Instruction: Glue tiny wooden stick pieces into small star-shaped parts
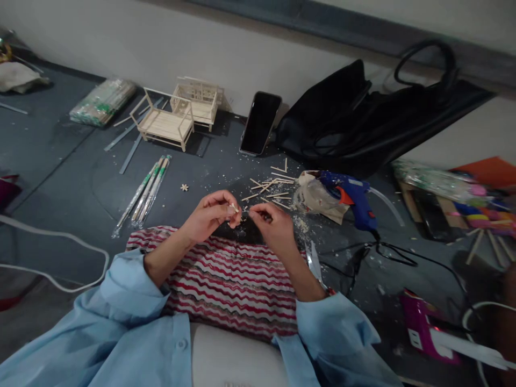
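My left hand point(212, 216) is closed in a pinch on a small pale wooden piece point(234, 208); its exact shape is too small to tell. Just to the right, my right hand point(276, 224) has thumb and forefinger pressed together, and whatever is between them is too small to make out. A small gap separates the two hands. Beyond them lie several short wooden sticks point(272, 185) among crumbs. A little flower-shaped wooden piece point(184, 187) rests to the left. Red-and-white striped cloth point(229, 279) spreads below both wrists.
Two miniature wooden benches point(165, 126) stand near the wall, beside a leaning phone point(261, 123). A black bag point(342, 118) sits at back right. The blue glue gun point(357, 199) trails a cable. Scissors point(314, 262) lie by my right forearm, wrapped sticks point(147, 188) at left.
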`<action>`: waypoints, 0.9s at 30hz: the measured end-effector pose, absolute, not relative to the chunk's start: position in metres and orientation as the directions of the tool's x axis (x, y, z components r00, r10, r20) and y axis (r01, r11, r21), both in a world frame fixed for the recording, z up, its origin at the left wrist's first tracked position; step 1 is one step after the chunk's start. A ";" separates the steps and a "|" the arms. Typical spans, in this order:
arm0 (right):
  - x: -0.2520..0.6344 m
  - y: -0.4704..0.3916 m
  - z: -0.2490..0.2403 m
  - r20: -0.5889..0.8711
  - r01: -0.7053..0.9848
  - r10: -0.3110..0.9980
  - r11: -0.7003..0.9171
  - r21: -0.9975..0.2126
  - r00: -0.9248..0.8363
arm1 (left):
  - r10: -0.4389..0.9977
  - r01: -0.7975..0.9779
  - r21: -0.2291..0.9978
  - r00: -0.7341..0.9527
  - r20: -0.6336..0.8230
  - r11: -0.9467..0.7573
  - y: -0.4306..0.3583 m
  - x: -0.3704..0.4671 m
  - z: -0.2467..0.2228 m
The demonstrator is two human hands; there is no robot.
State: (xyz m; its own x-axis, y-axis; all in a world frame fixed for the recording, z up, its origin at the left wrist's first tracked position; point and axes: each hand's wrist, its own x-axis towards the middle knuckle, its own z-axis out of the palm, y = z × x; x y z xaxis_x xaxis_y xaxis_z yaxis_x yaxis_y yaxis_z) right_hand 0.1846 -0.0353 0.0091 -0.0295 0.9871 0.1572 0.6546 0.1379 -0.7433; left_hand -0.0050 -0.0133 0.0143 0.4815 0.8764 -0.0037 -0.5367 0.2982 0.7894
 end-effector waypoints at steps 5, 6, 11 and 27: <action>0.176 -0.050 0.033 0.196 0.486 0.980 0.148 -0.861 0.048 | 0.864 -0.474 0.814 0.500 -0.064 0.334 -0.015 -0.004 0.011; 0.175 -0.052 0.036 0.195 0.458 0.979 0.148 -0.876 0.057 | 0.863 -0.459 0.824 0.500 -0.070 0.332 -0.016 -0.003 0.010; 0.173 -0.056 0.040 0.168 0.364 0.985 0.139 -0.921 0.048 | 0.863 -0.376 0.876 0.498 -0.083 0.302 -0.016 -0.003 0.006; 0.180 -0.052 0.042 0.198 0.375 0.975 0.221 -0.900 -0.098 | 0.863 -0.283 0.924 0.497 -0.088 0.257 -0.017 -0.001 0.015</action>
